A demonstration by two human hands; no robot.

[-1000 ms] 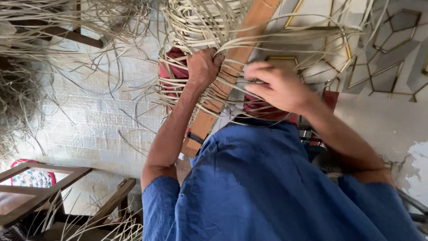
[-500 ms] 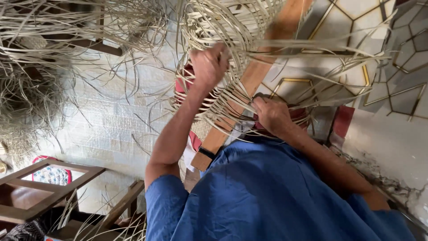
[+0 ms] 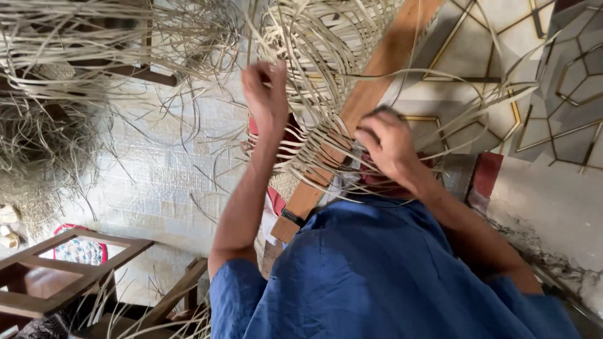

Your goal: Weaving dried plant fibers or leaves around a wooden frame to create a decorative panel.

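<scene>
A long wooden board (image 3: 370, 94) runs diagonally from upper right down to my lap, wrapped with many pale cane strips (image 3: 314, 147). My left hand (image 3: 267, 94) is raised to the left of the board, fingers closed around a pale strip. My right hand (image 3: 389, 144) presses on the woven strips at the board's right side, fingers curled over them. Loose strip ends (image 3: 477, 94) fan out to the right. My blue shirt (image 3: 370, 276) fills the lower middle.
Heaps of loose cane (image 3: 44, 125) lie at the left on the pale tiled floor (image 3: 157, 182). A wooden frame stool (image 3: 56, 276) stands at the lower left. A patterned tile wall (image 3: 553, 75) is at the upper right. Red cloth (image 3: 276, 201) shows under the weave.
My left hand has lifted up and left, away from the board, pulling a strip. My right hand moved from the board's middle down to its right edge and then slightly up.
</scene>
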